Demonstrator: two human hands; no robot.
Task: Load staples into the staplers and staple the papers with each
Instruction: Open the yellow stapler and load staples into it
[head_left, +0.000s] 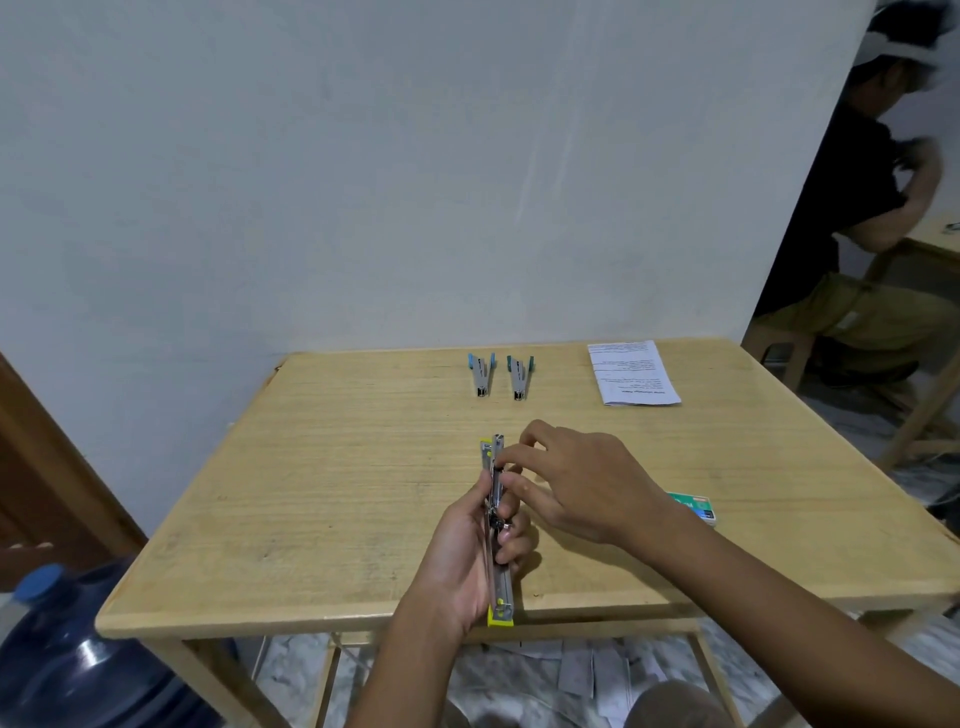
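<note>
My left hand (462, 561) grips a yellow stapler (500, 587) that is swung fully open and held lengthwise above the front of the wooden table (322, 467). My right hand (576, 483) pinches at the stapler's metal magazine near its far end; whether a staple strip is between the fingers is too small to tell. Two blue-and-grey staplers (481, 375) (519, 376) lie side by side at the far middle of the table. A stack of printed papers (631, 371) lies at the far right. A green staple box (693, 506) sits just behind my right wrist.
A blue water jug (78, 654) stands on the floor at the front left. Another person (878, 218) sits beyond the table's right edge at a second table. Loose papers lie on the floor under the table. A wall rises right behind the table.
</note>
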